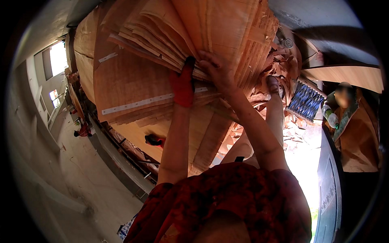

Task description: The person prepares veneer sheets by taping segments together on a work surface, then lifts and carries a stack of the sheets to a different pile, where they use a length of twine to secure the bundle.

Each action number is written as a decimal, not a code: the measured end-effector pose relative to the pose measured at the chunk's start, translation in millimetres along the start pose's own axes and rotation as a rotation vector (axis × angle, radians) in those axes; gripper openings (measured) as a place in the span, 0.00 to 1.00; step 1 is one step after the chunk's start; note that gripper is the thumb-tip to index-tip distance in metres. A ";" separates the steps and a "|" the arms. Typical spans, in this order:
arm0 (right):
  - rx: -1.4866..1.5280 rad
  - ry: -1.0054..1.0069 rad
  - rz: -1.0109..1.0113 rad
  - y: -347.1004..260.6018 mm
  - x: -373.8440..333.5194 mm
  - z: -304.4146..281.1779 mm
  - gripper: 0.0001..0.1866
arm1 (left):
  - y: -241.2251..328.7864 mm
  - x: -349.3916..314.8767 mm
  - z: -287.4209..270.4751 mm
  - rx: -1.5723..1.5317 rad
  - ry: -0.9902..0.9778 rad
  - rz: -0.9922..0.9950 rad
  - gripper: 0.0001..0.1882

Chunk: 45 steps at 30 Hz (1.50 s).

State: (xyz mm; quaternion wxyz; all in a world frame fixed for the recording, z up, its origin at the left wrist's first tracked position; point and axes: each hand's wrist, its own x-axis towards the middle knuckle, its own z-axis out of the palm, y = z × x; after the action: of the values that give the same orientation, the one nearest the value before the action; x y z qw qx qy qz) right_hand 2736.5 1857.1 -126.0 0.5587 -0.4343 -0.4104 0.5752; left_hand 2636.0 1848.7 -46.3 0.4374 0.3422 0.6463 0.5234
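A thick stack of thin reddish wood veneer sheets lies in front of me, its upper sheets fanned and lifted at their near edges. My left hand, in a red glove with black fingers, is closed on the edges of the fanned sheets. Bare, my right hand pinches the sheet edges just right of it, fingertips close to the glove. A strip of white perforated tape runs across the veneer below the left hand. Another red and black glove lies on the paler sheets nearer me.
Torn veneer scraps cover the floor on the right around my foot. Beyond are a blue-black woven seat, a plastic bottle and a brown sack. A person in red is far off at left.
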 end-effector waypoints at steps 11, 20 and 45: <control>-0.200 -0.010 -0.241 12.7 -2.1 -3.9 0.10 | -4.5 1.5 -3.2 0.020 0.019 -0.022 0.22; -0.168 0.024 -0.248 -4.7 0.8 -0.3 0.16 | -5.2 3.3 -1.3 0.011 -0.002 0.034 0.24; -0.119 0.096 -0.020 11.1 -9.4 0.5 0.09 | -2.3 1.1 -0.9 0.000 0.017 -0.049 0.29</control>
State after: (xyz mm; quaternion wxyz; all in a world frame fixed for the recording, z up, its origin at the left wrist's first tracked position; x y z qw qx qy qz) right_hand 2732.9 1847.3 -136.1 0.5567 -0.4898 -0.4206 0.5228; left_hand 2634.8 1848.9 -48.7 0.4446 0.3220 0.6580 0.5155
